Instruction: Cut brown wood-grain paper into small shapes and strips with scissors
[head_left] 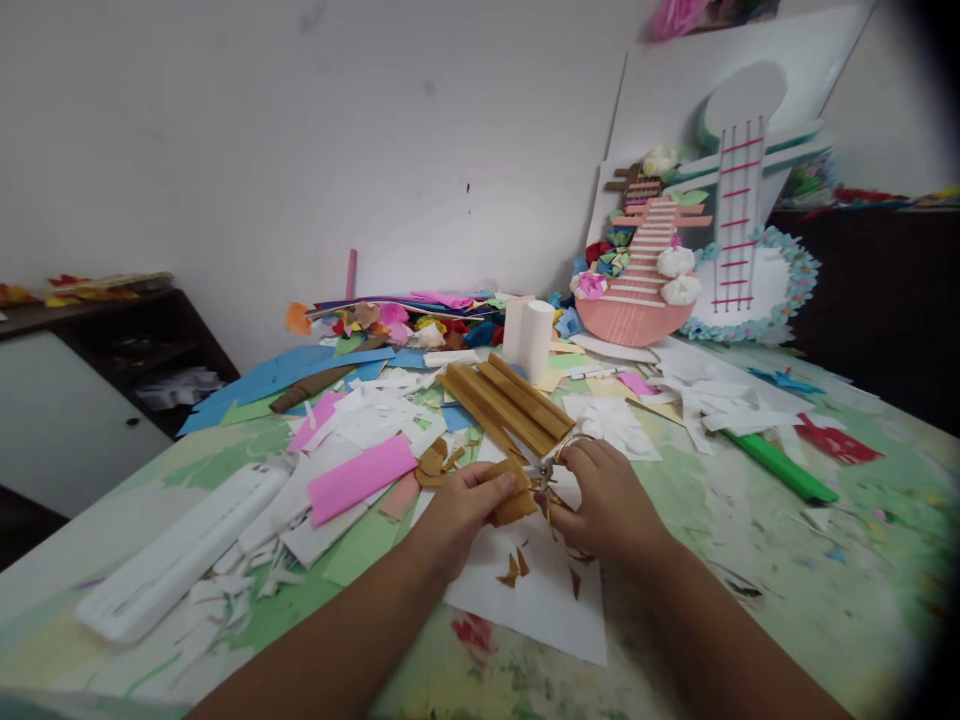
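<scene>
My left hand pinches a folded piece of golden-brown crepe paper between thumb and fingers. In my right hand is a pair of scissors, its blades at the right edge of that piece; how far apart the blades are is hard to make out. Beneath both hands lies a white paper sheet with several brown offcuts on it. Just beyond the hands rest long folded strips of brown crepe paper. Small cut brown pieces are piled left of my left hand.
A white paper trimmer lies at the left, near a pink paper strip and white scraps. White rolls stand behind the brown strips. Paper-craft instruments lean at the back right. A green roll lies at the right.
</scene>
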